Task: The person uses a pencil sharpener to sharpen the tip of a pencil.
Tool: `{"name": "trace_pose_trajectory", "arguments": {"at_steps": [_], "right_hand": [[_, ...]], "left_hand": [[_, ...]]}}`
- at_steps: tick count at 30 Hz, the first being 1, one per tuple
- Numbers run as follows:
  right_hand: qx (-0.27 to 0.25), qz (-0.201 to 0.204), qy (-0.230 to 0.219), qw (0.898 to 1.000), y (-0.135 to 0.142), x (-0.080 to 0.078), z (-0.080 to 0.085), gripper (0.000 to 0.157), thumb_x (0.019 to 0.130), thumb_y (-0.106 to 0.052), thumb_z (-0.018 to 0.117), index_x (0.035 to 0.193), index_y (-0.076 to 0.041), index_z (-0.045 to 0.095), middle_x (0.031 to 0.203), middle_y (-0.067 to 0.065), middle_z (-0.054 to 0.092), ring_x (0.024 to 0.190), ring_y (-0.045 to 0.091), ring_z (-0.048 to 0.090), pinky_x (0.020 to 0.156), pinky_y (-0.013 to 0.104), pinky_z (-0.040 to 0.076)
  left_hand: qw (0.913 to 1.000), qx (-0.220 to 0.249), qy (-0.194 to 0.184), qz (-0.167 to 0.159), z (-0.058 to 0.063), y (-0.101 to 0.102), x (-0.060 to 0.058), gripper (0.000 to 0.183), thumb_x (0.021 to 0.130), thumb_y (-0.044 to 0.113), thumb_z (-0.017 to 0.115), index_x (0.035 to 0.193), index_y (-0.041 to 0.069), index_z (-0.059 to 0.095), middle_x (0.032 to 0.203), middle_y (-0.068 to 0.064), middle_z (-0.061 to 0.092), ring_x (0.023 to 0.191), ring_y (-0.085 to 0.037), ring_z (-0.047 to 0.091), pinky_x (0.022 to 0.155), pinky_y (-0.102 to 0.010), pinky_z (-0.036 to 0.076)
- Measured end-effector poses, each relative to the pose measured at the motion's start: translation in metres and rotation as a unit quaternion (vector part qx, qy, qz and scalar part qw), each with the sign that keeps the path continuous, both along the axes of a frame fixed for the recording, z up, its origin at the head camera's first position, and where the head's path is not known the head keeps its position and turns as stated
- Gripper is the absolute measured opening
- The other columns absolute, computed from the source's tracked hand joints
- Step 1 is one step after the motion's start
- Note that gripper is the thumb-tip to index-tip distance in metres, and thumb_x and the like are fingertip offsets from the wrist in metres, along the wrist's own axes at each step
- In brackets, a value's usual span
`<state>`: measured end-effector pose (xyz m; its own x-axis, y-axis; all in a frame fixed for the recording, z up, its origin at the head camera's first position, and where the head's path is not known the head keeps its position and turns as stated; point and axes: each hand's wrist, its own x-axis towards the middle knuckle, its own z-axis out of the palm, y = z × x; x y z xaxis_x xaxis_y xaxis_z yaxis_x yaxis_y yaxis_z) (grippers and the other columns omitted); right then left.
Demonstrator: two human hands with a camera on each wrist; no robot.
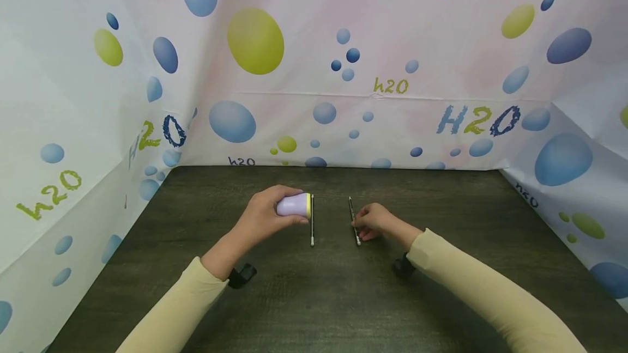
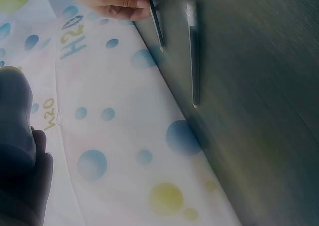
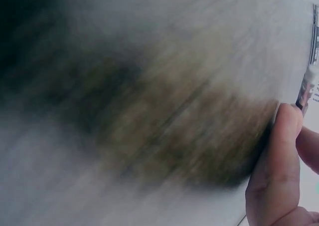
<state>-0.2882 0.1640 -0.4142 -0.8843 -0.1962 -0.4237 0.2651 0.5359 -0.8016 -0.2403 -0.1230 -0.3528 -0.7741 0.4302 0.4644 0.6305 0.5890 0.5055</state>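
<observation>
My left hand (image 1: 260,212) grips a lilac cup (image 1: 293,205) with a yellow rim, held sideways with the rim facing right. In the left wrist view the cup (image 2: 15,121) shows dark at the left edge, fingers behind it. Close by the rim, a dark pencil (image 1: 312,222) with a white eraser lies on the table, eraser end nearest me. To its right, my right hand (image 1: 375,221) pinches a second dark pencil (image 1: 354,217), slightly slanted. The right wrist view shows fingertips (image 3: 286,118) at that pencil's eraser end (image 3: 306,89).
A dark wood-grain table (image 1: 314,298) spreads under both hands. White sheeting (image 1: 314,70) with blue and green bubbles and H2O lettering stands at the back and sides. Dark wrist cameras sit under the left wrist (image 1: 242,275) and right wrist (image 1: 404,267).
</observation>
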Motion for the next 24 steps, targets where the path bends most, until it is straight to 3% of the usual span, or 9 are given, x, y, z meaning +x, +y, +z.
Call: {"name": "trace_pose_trajectory", "arguments": {"at_steps": [24], "right_hand": [[0.020,-0.012,0.017,1.000,-0.0040,0.0016,-0.0006,0.016,0.099,-0.007,0.065,0.110,0.003,0.058,0.083,0.006,0.062,0.061,0.011,0.060,0.058,0.027,0.058]], "left_hand": [[0.9998,-0.008,-0.015,0.003,-0.0030,-0.0013,-0.0032,0.051,0.078,0.021,0.090,0.122,0.003,0.071,0.116,-0.013,0.075,0.090,-0.023,0.068,0.072,-0.032,0.052]]}}
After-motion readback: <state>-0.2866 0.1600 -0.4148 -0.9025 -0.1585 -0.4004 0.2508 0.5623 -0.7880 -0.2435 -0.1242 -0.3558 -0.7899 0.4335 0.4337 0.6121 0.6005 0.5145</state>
